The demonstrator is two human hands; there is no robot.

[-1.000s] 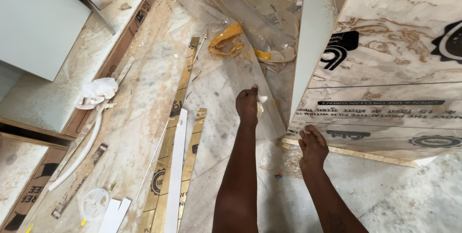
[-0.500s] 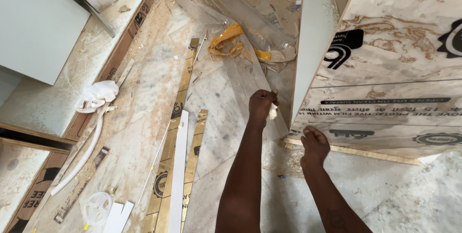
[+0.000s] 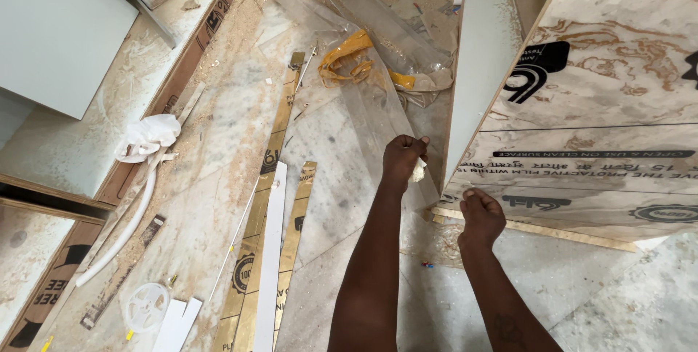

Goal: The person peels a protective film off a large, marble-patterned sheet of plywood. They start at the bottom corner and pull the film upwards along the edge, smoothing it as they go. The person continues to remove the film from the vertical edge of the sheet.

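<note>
My left hand (image 3: 404, 157) is closed around a small pale scrap (image 3: 417, 171) and is held close to the lower front corner of a large board cabinet (image 3: 582, 126) covered in printed protective film. My right hand (image 3: 480, 217) is curled with its fingers against the cabinet's bottom edge, just right of the corner. A clear plastic film sheet (image 3: 367, 116) lies on the floor under and beyond my left hand. I cannot tell whether the scrap is joined to the cabinet's film.
Gold laminate strips (image 3: 280, 148) and a white strip (image 3: 269, 257) lie on the dusty stone floor to the left. Crumpled yellow tape (image 3: 347, 57) sits further off. A white hose (image 3: 123, 228), a white rag (image 3: 149, 136) and a tape reel (image 3: 145, 306) lie left. A wooden batten (image 3: 552, 232) runs under the cabinet.
My left hand has moved right toward the cabinet corner and closed from a reaching pose into a fist on the pale scrap. My right hand stays at the bottom edge.
</note>
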